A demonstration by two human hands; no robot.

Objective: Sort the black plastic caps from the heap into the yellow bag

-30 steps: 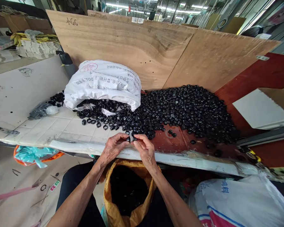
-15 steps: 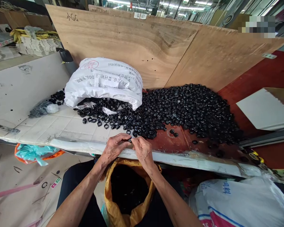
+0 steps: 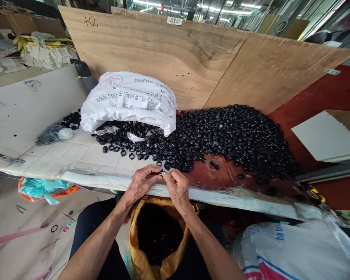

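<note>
- Worktop (image 3: 96, 179) ends beneath your hands; white tiling (image 3: 90, 155) stretches leftward;
- your left hand (image 3: 141, 181) and right hand (image 3: 177, 186) pinch a black part (image 3: 161, 173) near that edge;
- its direction and long axis stay hidden.

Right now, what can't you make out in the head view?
Head view: black piece, mostly covered by the fingers of the left hand and right hand; one or two pieces, can't tell.
Head view: yellow bag, contents too dark to separate; bottom cut off by the lower edge.
Head view: white sack, its cloth hides most of its inside.
Head view: box, cut off by the right edge.
</note>
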